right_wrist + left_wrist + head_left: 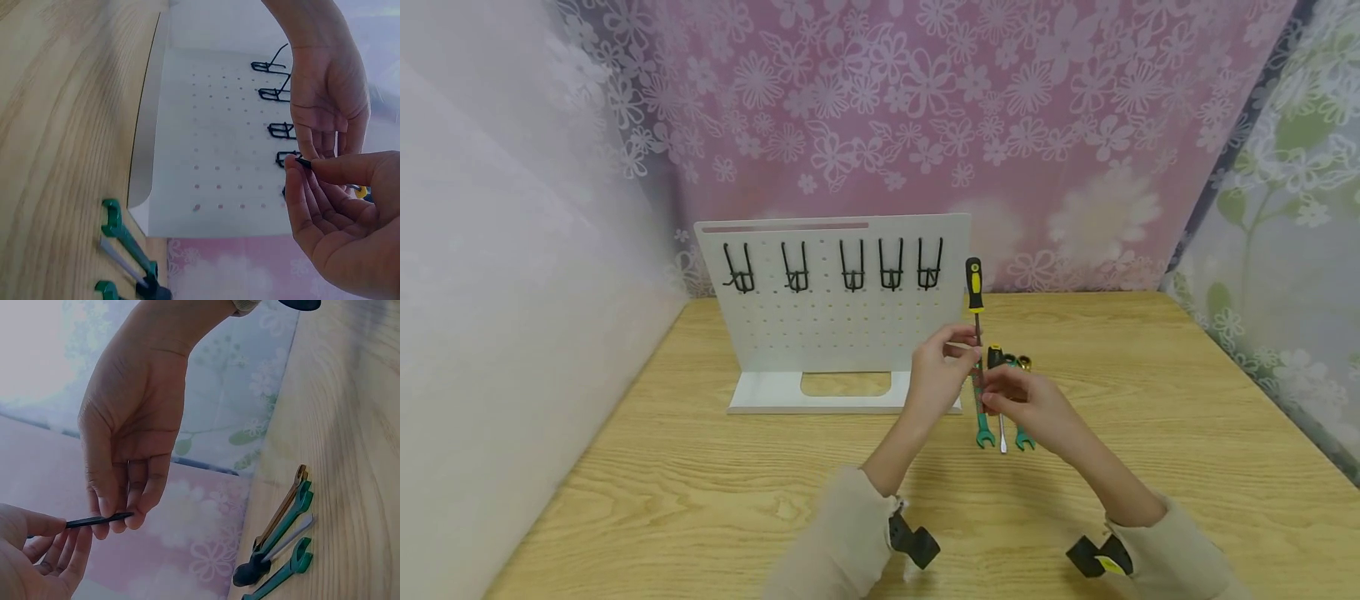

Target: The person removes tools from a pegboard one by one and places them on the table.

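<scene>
A screwdriver [974, 283] with a black and yellow handle stands upright, handle on top, in front of the pegboard's right edge. My left hand [936, 375] pinches its shaft below the handle. Lower down, the right hand [1033, 408] pinches the dark tip end between thumb and fingers. In the left wrist view, the shaft [87, 521] runs from the left hand [37, 556] to the right hand [134, 419]. The right wrist view shows the tip [303, 162] at the right hand's [356, 225] fingertips, with the left hand [331, 94] beyond.
A white pegboard [835, 333] with several black hooks [852, 267] stands behind the hands. On the wooden table [700, 500] lie green open-end wrenches [294, 565], a second screwdriver [250, 572] with a flat tip and a gold-coloured wrench [284, 506]. Floral cloth hangs behind.
</scene>
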Demonstrator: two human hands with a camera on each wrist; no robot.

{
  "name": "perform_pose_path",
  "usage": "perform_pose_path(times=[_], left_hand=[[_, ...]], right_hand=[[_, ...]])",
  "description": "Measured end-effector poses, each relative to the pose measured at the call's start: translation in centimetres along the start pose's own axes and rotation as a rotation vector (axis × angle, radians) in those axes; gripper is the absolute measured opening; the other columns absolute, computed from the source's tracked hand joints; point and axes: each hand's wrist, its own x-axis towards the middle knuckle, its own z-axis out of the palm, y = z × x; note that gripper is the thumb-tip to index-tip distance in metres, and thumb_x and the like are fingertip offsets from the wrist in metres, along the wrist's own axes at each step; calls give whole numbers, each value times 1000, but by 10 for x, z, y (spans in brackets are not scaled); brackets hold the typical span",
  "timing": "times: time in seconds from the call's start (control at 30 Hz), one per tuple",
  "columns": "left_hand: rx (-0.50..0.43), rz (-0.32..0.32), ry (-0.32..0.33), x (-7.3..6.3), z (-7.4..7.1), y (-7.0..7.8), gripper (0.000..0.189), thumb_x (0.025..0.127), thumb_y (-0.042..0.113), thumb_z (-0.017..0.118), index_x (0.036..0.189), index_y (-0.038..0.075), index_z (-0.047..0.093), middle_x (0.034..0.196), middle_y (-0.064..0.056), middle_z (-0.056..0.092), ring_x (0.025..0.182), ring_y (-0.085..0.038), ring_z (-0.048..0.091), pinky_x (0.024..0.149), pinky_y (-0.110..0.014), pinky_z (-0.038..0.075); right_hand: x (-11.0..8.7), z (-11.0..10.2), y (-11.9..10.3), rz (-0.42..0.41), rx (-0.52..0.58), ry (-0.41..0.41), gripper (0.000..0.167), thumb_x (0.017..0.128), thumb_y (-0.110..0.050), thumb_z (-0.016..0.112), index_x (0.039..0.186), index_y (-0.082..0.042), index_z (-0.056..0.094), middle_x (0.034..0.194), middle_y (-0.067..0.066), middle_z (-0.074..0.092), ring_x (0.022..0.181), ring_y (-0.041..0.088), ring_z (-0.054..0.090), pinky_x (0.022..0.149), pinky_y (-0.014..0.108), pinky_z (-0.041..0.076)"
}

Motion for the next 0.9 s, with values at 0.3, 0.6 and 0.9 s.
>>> perform_pose_path(times=[0.3, 0.6, 0.9], left_hand=[[-18, 22, 21, 7, 40, -10, 20, 86, 1, 63, 106, 1, 64, 90, -1, 63, 74, -7, 59, 58, -20, 50], [-151, -48, 75, 7, 76, -24, 19, 84, -4, 62, 103, 0, 65, 85, 2, 61, 71, -10, 61, 62, -26, 54], [-9, -96, 78, 5, 99, -33, 26, 84, 0, 64, 109, 5, 67, 86, 8, 59, 73, -3, 56, 58, -17, 48]], right_hand=[[-17, -14, 17, 57, -96, 179, 31, 91, -9, 58, 118, 4, 50, 100, 16, 58, 83, 25, 60, 67, 27, 51], [-30, -22, 36, 35, -158, 314, 32, 89, -2, 59, 119, 1, 48, 94, 16, 60, 77, 23, 61, 63, 28, 52], [-39, -32, 50, 68, -150, 323, 33, 89, 2, 56, 121, 2, 47, 94, 18, 59, 77, 28, 61, 64, 31, 53]])
